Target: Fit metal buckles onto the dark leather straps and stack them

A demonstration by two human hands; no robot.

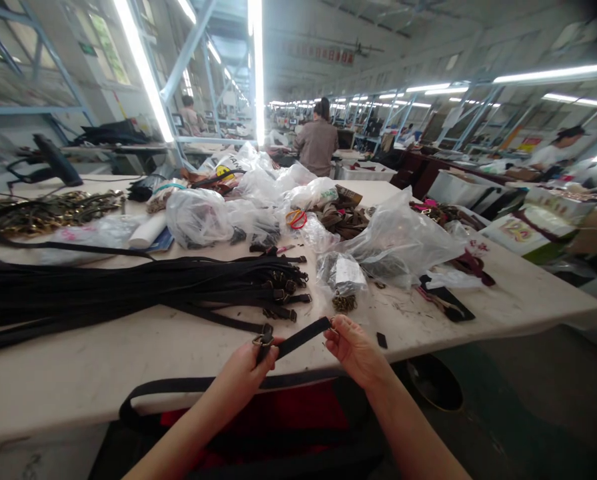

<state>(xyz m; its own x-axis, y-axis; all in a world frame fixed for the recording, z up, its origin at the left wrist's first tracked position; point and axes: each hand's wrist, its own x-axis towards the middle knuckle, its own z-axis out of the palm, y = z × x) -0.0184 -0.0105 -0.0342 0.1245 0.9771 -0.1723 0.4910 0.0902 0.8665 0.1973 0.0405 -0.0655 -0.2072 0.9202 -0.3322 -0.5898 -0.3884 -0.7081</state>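
A black strap (303, 339) stretches between my hands at the table's front edge. My left hand (253, 363) is closed on it beside a metal buckle (263, 339). At the strap's other end, my right hand (351, 347) pinches a small metal ring or hook; its exact shape is hard to make out. More of the black strap loops down along the table edge toward my lap, over red and black cloth. To the left lies a thick bundle of black straps (128, 283) with metal buckles at its right end.
Clear plastic bags (403, 237) with parts are heaped across the middle of the table (78, 373). Brassy hardware (63, 210) is piled at the left. Orange-handled scissors (296, 219) lie among the bags. A person (317, 143) is beyond the table; boxes stand at right.
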